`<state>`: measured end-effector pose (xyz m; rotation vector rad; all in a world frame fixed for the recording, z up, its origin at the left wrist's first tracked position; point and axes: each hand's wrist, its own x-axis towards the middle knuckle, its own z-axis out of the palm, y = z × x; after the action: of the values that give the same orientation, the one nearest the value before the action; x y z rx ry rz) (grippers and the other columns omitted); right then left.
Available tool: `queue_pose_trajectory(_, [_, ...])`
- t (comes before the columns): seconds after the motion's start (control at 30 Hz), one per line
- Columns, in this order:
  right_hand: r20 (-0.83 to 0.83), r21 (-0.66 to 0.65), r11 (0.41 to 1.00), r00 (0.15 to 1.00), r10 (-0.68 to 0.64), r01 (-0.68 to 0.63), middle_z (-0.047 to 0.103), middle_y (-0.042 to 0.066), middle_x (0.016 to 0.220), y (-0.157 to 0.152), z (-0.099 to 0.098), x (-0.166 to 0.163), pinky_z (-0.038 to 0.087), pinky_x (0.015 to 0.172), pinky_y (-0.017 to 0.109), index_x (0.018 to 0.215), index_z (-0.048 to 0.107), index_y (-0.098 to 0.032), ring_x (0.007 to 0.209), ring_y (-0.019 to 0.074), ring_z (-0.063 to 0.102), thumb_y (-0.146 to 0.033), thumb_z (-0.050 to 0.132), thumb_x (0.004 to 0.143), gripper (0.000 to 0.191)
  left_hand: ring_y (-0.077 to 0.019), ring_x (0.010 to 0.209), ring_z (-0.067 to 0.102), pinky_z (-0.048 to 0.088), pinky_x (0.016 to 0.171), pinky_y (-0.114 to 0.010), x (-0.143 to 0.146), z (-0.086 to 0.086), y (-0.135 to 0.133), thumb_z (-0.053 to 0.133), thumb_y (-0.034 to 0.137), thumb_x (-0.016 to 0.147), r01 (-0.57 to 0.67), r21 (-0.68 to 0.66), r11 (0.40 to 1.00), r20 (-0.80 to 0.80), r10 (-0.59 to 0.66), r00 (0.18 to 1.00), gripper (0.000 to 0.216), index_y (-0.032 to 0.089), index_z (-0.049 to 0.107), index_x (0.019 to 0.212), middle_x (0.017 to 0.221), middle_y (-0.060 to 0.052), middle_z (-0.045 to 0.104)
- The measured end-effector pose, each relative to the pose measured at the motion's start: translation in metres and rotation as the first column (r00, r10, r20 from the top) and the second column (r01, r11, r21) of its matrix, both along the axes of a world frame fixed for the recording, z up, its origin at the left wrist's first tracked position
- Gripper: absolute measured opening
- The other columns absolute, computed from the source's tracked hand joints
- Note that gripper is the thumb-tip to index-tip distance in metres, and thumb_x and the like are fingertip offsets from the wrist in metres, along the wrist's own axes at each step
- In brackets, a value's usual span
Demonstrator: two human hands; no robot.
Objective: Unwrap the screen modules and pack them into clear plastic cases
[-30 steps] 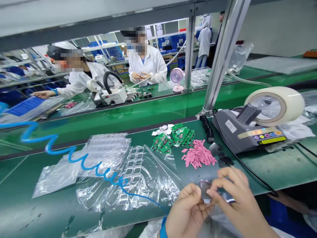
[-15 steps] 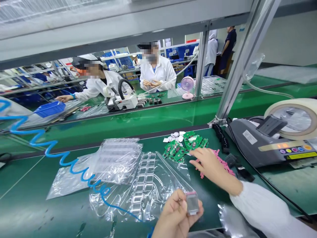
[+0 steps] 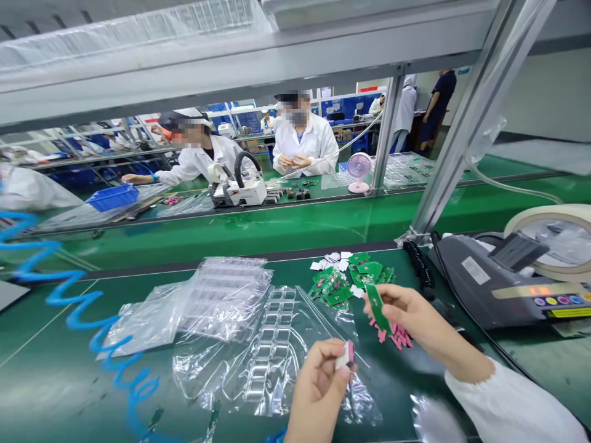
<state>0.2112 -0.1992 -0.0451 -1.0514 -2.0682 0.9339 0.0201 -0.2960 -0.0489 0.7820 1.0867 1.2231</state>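
Observation:
My left hand [image 3: 319, 384] pinches a small squarish part [image 3: 342, 357] between thumb and fingers, pale on its face with a pink strip along one edge. My right hand [image 3: 410, 311] grips a green circuit board [image 3: 378, 311], held up on edge by thumb and fingertips. Below and beside that hand lie several pink strips [image 3: 396, 337]. Just beyond is a heap of green circuit boards [image 3: 330, 288], with small white squares [image 3: 333, 261] behind it. Left of my left hand, a clear compartment tray [image 3: 270, 351] rests on crinkled plastic film.
Stacked clear trays in plastic [image 3: 226, 295] lie left of centre. A coiled blue cord [image 3: 78, 295] hangs at the left. A grey tape dispenser [image 3: 489, 283] with a large roll stands right. Across the green divider, co-workers in white coats [image 3: 307, 144] sit near a pink fan [image 3: 359, 172].
My right hand has picked up a green circuit board and drawn it back from the heap. My left hand has turned the small part more edge-on. The view has shifted slightly.

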Motion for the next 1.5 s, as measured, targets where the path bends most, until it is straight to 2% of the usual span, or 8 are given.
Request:
queue_pose_trajectory(0.1, [-0.082,0.039,0.999,0.996,0.020,-0.017,0.068,0.007,0.088,-0.040,0.017,0.009,0.054,0.064,0.029,0.111,0.057,-0.019,0.074,0.0160,0.064,-0.062,0.036,0.086,0.054,-0.0187,0.097,0.059,0.045,0.085,-0.027,0.016,0.002,-0.001,0.067,0.020,0.072,0.014,0.099,0.995,-0.134,-0.001,0.991,0.028,0.020,0.060,0.100,0.100,-0.007,0.063])
queue_pose_trajectory(0.23, [0.019,0.308,0.951,0.999,-0.036,0.029,0.068,0.005,0.091,-0.078,0.030,0.015,0.052,0.071,0.029,0.101,0.059,-0.022,0.082,0.0170,0.062,-0.043,0.058,0.084,0.027,-0.0204,0.100,0.059,0.045,0.089,-0.028,0.034,0.008,-0.007,0.065,0.011,0.070,0.152,0.128,0.980,-0.233,-0.119,0.965,0.058,0.024,0.048,0.124,0.106,-0.007,0.064])
queue_pose_trajectory(0.47, [0.096,0.495,0.868,0.992,-0.083,0.025,0.063,0.010,0.108,-0.101,0.034,0.031,0.051,0.081,0.035,0.108,0.060,-0.024,0.095,0.0214,0.059,-0.035,0.051,0.089,0.024,-0.0234,0.096,0.061,0.044,0.091,-0.034,0.049,0.025,-0.019,0.073,0.011,0.064,0.179,0.134,0.975,-0.344,-0.123,0.931,0.077,0.032,0.043,0.132,0.098,-0.003,0.069])
queue_pose_trajectory(0.67, [0.076,0.670,0.731,0.968,-0.238,0.127,0.070,0.006,0.089,-0.117,0.038,0.047,0.055,0.078,0.024,0.106,0.059,-0.019,0.085,0.0144,0.066,-0.030,0.045,0.093,0.022,-0.0151,0.082,0.064,0.052,0.071,-0.023,0.057,0.022,-0.024,0.070,0.020,0.072,0.249,0.442,0.862,-0.286,-0.127,0.950,0.079,0.043,0.031,0.136,0.102,0.001,0.069])
queue_pose_trajectory(0.77, [0.013,0.732,0.654,0.955,-0.295,0.192,0.072,0.002,0.081,-0.119,0.047,0.047,0.054,0.080,0.021,0.094,0.061,-0.018,0.081,0.0113,0.067,-0.029,0.047,0.093,0.017,-0.0144,0.085,0.064,0.053,0.074,-0.023,0.062,0.023,-0.025,0.067,0.027,0.075,0.264,0.477,0.838,-0.355,-0.091,0.930,0.075,0.045,0.027,0.136,0.103,0.002,0.068])
queue_pose_trajectory(1.17, [-0.073,0.587,0.780,0.974,-0.213,0.214,0.072,0.007,0.089,-0.121,0.045,0.045,0.058,0.070,0.021,0.086,0.066,-0.018,0.082,0.0128,0.065,-0.024,0.054,0.089,0.014,-0.0124,0.075,0.065,0.054,0.067,-0.022,0.067,0.029,-0.020,0.069,0.030,0.074,0.308,0.506,0.806,-0.384,-0.109,0.917,0.080,0.044,0.023,0.137,0.094,0.002,0.065])
queue_pose_trajectory(1.37, [-0.120,0.624,0.754,0.979,-0.168,0.206,0.071,0.009,0.086,-0.112,0.032,0.042,0.057,0.071,0.028,0.087,0.066,-0.016,0.082,0.0159,0.065,-0.020,0.054,0.088,0.013,-0.0092,0.072,0.061,0.052,0.065,-0.019,0.067,0.024,-0.020,0.071,0.021,0.071,0.248,0.483,0.839,-0.406,-0.037,0.913,0.089,0.049,0.018,0.137,0.091,0.004,0.059])
queue_pose_trajectory(1.5, [-0.133,0.585,0.782,0.976,-0.170,0.216,0.070,0.008,0.088,-0.102,0.021,0.039,0.056,0.072,0.029,0.086,0.065,-0.018,0.084,0.0160,0.065,-0.020,0.053,0.088,0.013,-0.0120,0.080,0.058,0.049,0.072,-0.023,0.061,0.021,-0.014,0.075,0.027,0.067,0.302,0.423,0.855,-0.405,-0.120,0.906,0.089,0.049,0.022,0.136,0.094,0.003,0.056])
